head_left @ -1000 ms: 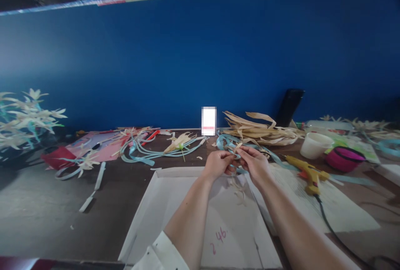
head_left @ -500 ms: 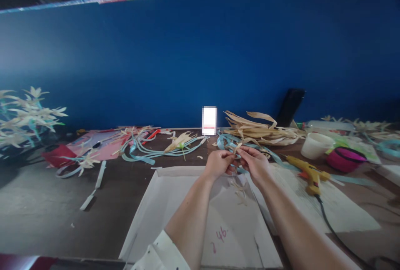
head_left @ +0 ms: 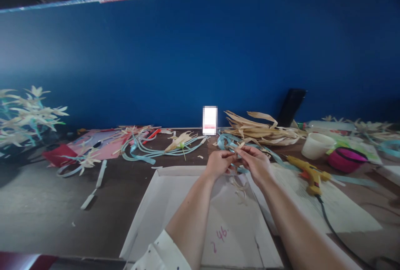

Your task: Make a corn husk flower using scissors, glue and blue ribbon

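Note:
Over the far end of a shallow white cardboard box lid, my two hands meet with fingertips nearly touching. My left hand is closed in a pinch, and my right hand pinches from the other side. Between them is a narrow strip of dried corn husk, its pale tip sticking up; the fingers hide most of it. Thin curled pale strips show below the fingers. Light blue ribbon lies just behind my hands, close to a pile of dried corn husks.
A yellow glue gun lies on paper at right, its black cord running toward me. Beyond it are a white cup and a magenta pouch. Blue cords and pale husk flowers are at left. A blue partition stands behind.
Both hands stay in nearly the same place, with small finger movements. The husk tip between the fingers has shifted slightly, and the curled strips below hang a little differently.

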Demonstrator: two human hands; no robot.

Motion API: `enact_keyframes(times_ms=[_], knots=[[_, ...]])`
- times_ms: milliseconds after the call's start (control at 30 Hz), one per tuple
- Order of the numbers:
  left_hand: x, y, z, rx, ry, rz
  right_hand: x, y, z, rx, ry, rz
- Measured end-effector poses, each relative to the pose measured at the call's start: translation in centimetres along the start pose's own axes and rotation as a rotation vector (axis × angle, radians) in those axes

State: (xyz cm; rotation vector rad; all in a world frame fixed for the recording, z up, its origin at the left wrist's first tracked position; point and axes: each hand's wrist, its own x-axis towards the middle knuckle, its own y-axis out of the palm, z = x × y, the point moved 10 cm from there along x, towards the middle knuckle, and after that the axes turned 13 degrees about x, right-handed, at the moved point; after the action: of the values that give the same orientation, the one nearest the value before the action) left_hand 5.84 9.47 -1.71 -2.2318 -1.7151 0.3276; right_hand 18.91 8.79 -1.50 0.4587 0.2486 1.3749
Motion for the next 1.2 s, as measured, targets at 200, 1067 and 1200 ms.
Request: enact_keyframes(times_ms=[200, 1067, 1200], knots=[[0.2, -0.7, 0.1, -0.015, 0.026, -0.061, 0.0, 0.0, 0.3, -0.045, -0.036, 0.007], [0.8, 1.3, 2.2, -0.46, -0.119, -0.003, 0.0, -0.2, -0.1, -0.031, -0.019, -0.03], [0.7, 1.4, 1.8, -0.509, -0.112, 0.015, -0.1, -0.5, -0.4, 0.023, 0.025, -0.069]])
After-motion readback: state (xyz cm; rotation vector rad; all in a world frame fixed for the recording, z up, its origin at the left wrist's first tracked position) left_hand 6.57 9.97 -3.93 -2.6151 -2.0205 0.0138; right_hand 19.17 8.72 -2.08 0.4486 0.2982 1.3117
